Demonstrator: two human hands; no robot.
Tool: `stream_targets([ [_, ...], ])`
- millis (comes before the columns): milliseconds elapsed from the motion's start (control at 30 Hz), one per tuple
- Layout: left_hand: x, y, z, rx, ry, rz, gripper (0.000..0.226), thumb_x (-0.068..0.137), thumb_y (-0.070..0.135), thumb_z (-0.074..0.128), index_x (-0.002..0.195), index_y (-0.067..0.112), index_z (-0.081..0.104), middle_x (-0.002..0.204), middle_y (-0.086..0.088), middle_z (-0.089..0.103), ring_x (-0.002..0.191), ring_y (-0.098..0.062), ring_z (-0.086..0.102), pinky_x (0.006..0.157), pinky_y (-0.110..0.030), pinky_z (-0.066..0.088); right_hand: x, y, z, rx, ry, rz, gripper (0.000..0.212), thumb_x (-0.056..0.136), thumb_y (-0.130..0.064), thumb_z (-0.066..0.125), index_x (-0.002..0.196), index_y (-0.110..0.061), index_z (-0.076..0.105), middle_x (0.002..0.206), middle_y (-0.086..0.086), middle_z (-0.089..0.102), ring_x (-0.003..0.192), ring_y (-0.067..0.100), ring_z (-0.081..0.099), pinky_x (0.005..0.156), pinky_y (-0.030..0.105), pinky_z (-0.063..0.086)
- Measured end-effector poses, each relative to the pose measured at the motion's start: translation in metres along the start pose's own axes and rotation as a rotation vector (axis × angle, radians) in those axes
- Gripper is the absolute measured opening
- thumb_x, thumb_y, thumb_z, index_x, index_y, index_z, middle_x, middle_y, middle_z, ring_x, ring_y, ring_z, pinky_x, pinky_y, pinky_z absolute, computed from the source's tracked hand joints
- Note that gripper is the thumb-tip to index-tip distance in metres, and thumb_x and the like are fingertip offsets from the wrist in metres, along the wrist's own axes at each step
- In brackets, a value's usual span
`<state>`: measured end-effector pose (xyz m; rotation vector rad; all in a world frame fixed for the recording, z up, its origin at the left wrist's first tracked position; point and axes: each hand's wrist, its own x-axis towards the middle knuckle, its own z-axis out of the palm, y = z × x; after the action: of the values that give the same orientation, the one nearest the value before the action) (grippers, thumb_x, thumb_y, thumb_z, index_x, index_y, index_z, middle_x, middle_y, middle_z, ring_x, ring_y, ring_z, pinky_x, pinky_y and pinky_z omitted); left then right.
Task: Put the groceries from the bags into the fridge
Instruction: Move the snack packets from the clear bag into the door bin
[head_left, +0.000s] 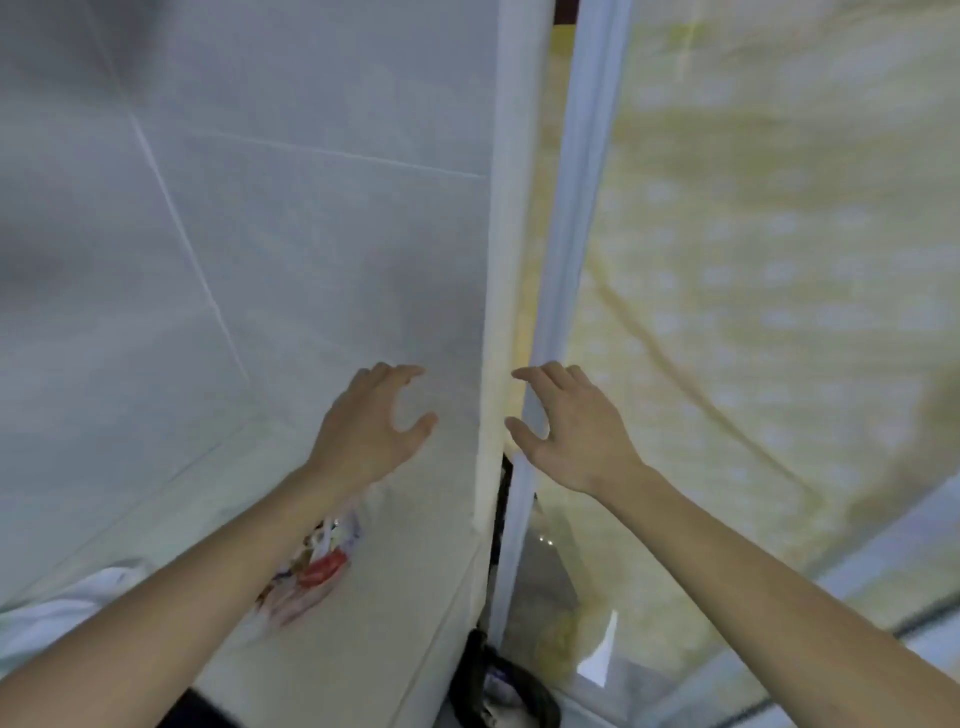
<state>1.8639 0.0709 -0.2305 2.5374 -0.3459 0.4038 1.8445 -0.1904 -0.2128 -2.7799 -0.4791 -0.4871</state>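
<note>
Both hands are reaching out empty, fingers spread: left hand (371, 426) against the fridge (311, 234), right hand (566, 431) touching its door edge (561, 260).

Two bare hands show mid-frame, the left hand (371, 423) and the right hand (563, 428), both with fingers spread and holding nothing. Two tall pale panels meet at the centre, seemingly one fridge door (597, 156) and one fridge side (311, 208). One bag (311, 566) of colourful packets lies at lower centre-left; its contents are too blurred to count. One dark object (498, 686) sits at bottom centre.
</note>
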Motion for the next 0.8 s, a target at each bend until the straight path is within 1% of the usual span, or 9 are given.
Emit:
stream_targets([
  [100,-0.016,-0.058,-0.011,0.031,0.005,-0.13,0.055,0.093,0.047,0.064,0.144,0.031,0.05,0.126,0.008,0.055,0.125,-0.012,0.046,0.093,-0.03,0.043,0.033,-0.039,0.059,0.107,-0.036,-0.124,0.053,0.094,-0.048,0.054,0.139,-0.02,0.054,0.123,-0.001,0.06,0.108,0.026,0.056,0.081,0.041,0.052],
  [200,-0.037,-0.108,-0.015,0.075,0.015,-0.27,0.054,0.093,0.044,0.065,0.143,0.031,0.051,0.126,0.007,0.057,0.126,-0.015,0.047,0.093,-0.03,0.043,0.057,-0.074,0.117,0.166,-0.118,-0.239,0.052,0.096,-0.045,0.055,0.141,-0.021,0.05,0.129,0.0,0.058,0.117,0.025,0.053,0.088,0.04,0.052],
  [300,-0.066,-0.15,-0.008,0.081,0.022,-0.415,0.051,0.093,0.044,0.064,0.141,0.032,0.051,0.126,0.008,0.057,0.126,-0.013,0.047,0.095,-0.034,0.047,0.073,-0.102,0.171,0.261,-0.194,-0.325,0.048,0.095,-0.039,0.058,0.139,-0.022,0.051,0.129,-0.002,0.056,0.119,0.023,0.051,0.091,0.039,0.051],
  [467,-0.114,-0.206,0.035,0.016,0.051,-0.655,0.031,0.098,0.035,0.061,0.127,0.025,0.062,0.118,0.003,0.066,0.11,-0.014,0.061,0.088,-0.036,0.053,0.086,-0.127,0.269,0.438,-0.416,-0.368,0.034,0.098,-0.032,0.055,0.129,-0.019,0.058,0.123,-0.003,0.059,0.116,0.021,0.052,0.089,0.038,0.05],
  [533,-0.127,-0.227,0.061,0.019,0.016,-0.709,0.03,0.1,0.034,0.057,0.127,0.024,0.063,0.118,0.004,0.066,0.108,-0.016,0.062,0.087,-0.037,0.053,0.088,-0.128,0.31,0.457,-0.525,-0.394,0.034,0.099,-0.036,0.049,0.123,-0.017,0.062,0.12,-0.002,0.06,0.113,0.023,0.053,0.088,0.038,0.047],
  [567,-0.131,-0.238,0.074,0.034,-0.001,-0.723,0.029,0.1,0.032,0.056,0.127,0.023,0.063,0.116,0.005,0.066,0.106,-0.017,0.062,0.084,-0.035,0.051,0.089,-0.128,0.33,0.452,-0.567,-0.418,0.031,0.099,-0.034,0.049,0.12,-0.017,0.064,0.118,-0.001,0.061,0.112,0.023,0.053,0.087,0.037,0.046],
  [667,-0.132,-0.266,0.107,0.089,-0.053,-0.758,0.02,0.103,0.025,0.051,0.117,0.02,0.065,0.103,0.003,0.062,0.098,-0.022,0.06,0.073,-0.034,0.044,0.091,-0.123,0.386,0.396,-0.641,-0.494,0.018,0.099,-0.019,0.059,0.115,-0.02,0.066,0.119,-0.002,0.064,0.114,0.022,0.053,0.09,0.037,0.047],
  [733,-0.133,-0.282,0.126,0.106,-0.108,-0.776,0.019,0.103,0.022,0.048,0.112,0.02,0.065,0.104,0.0,0.062,0.099,-0.025,0.059,0.074,-0.039,0.05,0.09,-0.122,0.415,0.352,-0.693,-0.552,0.025,0.093,-0.013,0.066,0.118,-0.019,0.068,0.12,0.0,0.067,0.116,0.025,0.053,0.092,0.039,0.049],
  [800,-0.134,-0.295,0.143,0.125,-0.149,-0.788,0.021,0.101,0.021,0.051,0.115,0.021,0.066,0.115,0.0,0.063,0.107,-0.025,0.058,0.079,-0.042,0.054,0.089,-0.123,0.438,0.299,-0.704,-0.612,0.038,0.085,-0.012,0.075,0.122,-0.02,0.069,0.122,0.0,0.069,0.118,0.027,0.052,0.091,0.043,0.052],
])
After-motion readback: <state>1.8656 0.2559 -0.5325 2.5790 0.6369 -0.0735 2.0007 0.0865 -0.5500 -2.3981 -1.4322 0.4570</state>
